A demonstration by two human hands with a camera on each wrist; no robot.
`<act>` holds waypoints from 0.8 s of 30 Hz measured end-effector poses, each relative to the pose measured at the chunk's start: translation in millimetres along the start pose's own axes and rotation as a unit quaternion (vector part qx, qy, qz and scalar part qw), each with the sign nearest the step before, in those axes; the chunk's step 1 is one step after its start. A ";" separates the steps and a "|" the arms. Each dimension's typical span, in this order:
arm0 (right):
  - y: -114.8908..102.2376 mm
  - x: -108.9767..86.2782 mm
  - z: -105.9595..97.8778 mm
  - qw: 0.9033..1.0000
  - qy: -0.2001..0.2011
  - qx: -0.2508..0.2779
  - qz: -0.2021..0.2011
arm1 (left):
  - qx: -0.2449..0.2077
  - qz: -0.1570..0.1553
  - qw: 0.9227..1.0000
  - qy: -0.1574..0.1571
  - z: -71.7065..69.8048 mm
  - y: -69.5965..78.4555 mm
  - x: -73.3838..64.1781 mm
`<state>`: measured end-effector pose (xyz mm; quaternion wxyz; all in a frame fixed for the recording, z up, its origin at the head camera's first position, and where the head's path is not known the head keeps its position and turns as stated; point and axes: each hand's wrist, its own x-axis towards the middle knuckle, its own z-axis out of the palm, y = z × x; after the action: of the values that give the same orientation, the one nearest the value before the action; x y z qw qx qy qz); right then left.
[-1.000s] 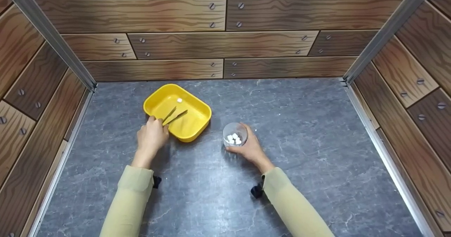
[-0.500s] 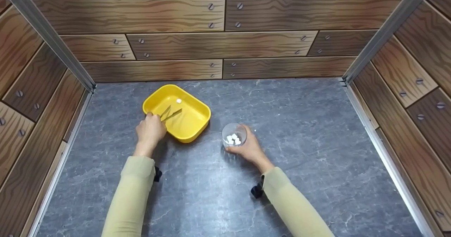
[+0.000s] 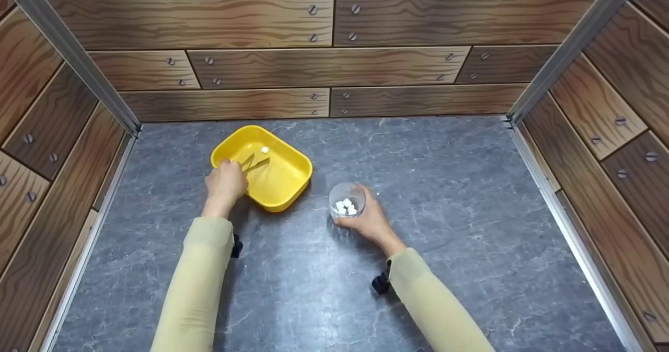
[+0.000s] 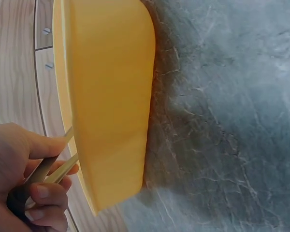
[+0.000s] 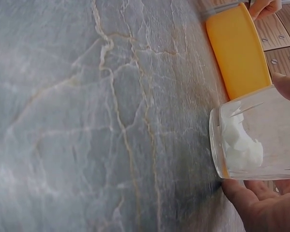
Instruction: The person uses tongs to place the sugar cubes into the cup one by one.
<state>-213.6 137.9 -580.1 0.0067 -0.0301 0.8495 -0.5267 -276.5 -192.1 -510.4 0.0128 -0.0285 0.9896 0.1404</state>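
My left hand grips a pair of metal tongs at the near left rim of a yellow tub. The tongs' two arms reach apart into the tub, their tips short of one white cube lying toward its far side. Those tips are hidden behind the tub wall in the left wrist view. My right hand holds a clear glass round its side, upright on the floor. Several white cubes lie at the bottom of the glass.
Grey marbled floor spreads around the tub and glass. Wood-patterned walls with metal edge strips enclose it at the back and both sides. Small white crumbs dot the floor right of the glass.
My left hand has first drawn back slightly, then moved forward along the tub's rim, and the tongs have shifted a little left. The cube, the glass and my right hand stay nearly in place.
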 end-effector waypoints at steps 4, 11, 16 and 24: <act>-0.5 -0.6 -0.6 1.000 0.000 -0.001 -0.001 | -0.001 0.005 1.000 -0.003 -1.0 1.5 4.6; -1.1 0.1 -1.7 1.000 -0.004 -0.019 0.002 | 0.011 0.009 1.000 -0.009 -1.0 5.6 12.7; 0.0 0.6 -1.2 1.000 -0.005 -0.018 0.004 | 0.019 0.017 1.000 -0.012 2.1 7.8 18.3; 0.0 -0.1 -1.3 1.000 -0.006 -0.005 0.002 | 0.025 0.022 0.999 -0.008 3.7 10.5 20.9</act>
<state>-213.6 139.1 -579.5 0.0130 -0.0316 0.8521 -0.5223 -297.9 -182.0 -511.7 0.0185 -0.0055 0.9931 0.1160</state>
